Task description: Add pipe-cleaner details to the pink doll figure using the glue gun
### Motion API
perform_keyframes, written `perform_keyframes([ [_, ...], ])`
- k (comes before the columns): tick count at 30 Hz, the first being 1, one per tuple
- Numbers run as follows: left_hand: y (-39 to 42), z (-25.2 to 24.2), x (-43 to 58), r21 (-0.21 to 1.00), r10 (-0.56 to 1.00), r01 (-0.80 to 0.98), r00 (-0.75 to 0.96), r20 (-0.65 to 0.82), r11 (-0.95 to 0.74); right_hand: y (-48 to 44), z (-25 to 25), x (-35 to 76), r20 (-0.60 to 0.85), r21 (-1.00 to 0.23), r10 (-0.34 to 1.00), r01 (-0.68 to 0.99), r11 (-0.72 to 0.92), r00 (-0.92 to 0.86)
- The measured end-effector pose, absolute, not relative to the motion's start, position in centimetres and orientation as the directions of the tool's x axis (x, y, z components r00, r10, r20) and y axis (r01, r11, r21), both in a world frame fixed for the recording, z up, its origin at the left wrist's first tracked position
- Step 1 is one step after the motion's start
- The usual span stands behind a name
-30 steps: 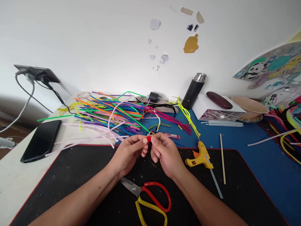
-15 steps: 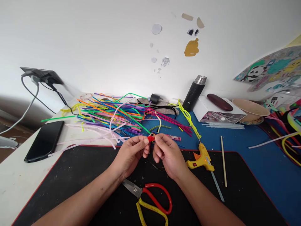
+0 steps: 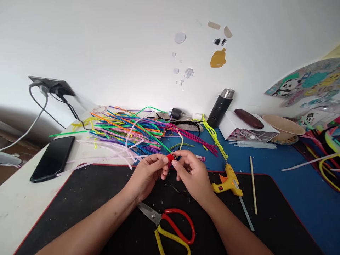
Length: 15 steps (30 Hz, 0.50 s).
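My left hand [image 3: 150, 173] pinches a small red fuzzy piece [image 3: 170, 158], which looks like a bit of coiled pipe cleaner, between thumb and forefinger. From the other side, my right hand [image 3: 192, 173] has its thumb and forefinger at the same piece, forefinger above and thumb below. Part of the piece is hidden by the fingertips. Both hands are raised over the far edge of a black mat [image 3: 101, 198]. Below them lie scissors [image 3: 156, 216] with one red and one yellow handle.
Pipe cleaners [image 3: 127, 129] in many colours are heaped behind my hands. A yellow glue gun [image 3: 228, 182] and a thin wooden stick [image 3: 253, 186] lie to the right. Farther back are a black flask [image 3: 220, 109] and a white box [image 3: 233, 125]. A phone [image 3: 53, 159] rests at left.
My right forefinger and thumb have parted a little and shifted round the red piece, the forefinger now above it. My left hand keeps its pinch. The whole view has shifted slightly.
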<state>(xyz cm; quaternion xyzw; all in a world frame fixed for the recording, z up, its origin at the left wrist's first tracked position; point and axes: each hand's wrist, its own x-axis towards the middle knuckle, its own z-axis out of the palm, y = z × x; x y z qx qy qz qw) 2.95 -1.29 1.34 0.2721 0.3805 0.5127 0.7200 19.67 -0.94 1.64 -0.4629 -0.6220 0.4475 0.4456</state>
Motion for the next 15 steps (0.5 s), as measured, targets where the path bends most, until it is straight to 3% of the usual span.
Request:
perform_keyframes([
  [8, -1.29, 1.36, 2.70, 0.866, 0.955, -0.410, 0.196, -0.224, 0.287, -1.19, 1.45, 19.91, 0.268, -0.841, 0.949, 0.440, 0.315, -0.166],
  [15, -1.72, 1.87, 2.12, 0.998, 0.997, 0.017, 0.051, 0.054, -0.055, -0.98, 1.34, 20.08, 0.323, -0.768, 0.934, 0.533, 0.354, -0.154],
])
